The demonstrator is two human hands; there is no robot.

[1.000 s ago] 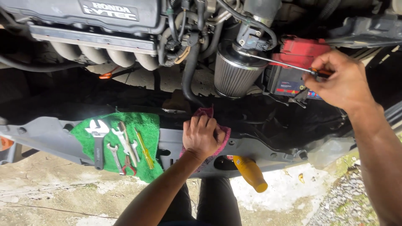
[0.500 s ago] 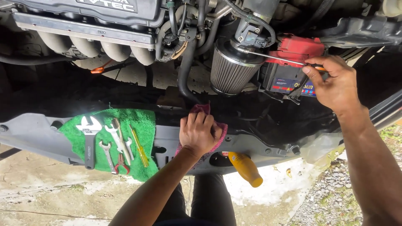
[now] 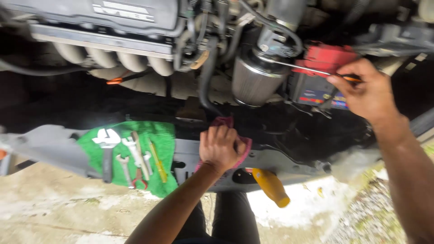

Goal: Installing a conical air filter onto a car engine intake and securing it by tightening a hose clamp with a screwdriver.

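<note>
Long screwdriver (image 3: 298, 67) pinched in R hand (image 3: 368, 92) fingers, shaft across red-topped battery (image 3: 323, 72), tip at clamp atop cone air filter (image 3: 255, 81). Vs earlier frames: R hand w/ driver shifted left, closer to filter; judged still working clamp. L hand (image 3: 220, 147) unchanged, curled on pink rag (image 3: 226, 124) on front crossmember. Green cloth (image 3: 158, 135) w/ wrenches (image 3: 131, 153) left; yellow handle (image 3: 271, 186) below.

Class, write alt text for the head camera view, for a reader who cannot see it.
Over an open car engine bay, the right hand holds a long screwdriver reaching toward the cone air filter, beside a red-topped battery. The left hand presses a pink rag on the front panel. Wrenches and pliers lie on a green cloth.
</note>
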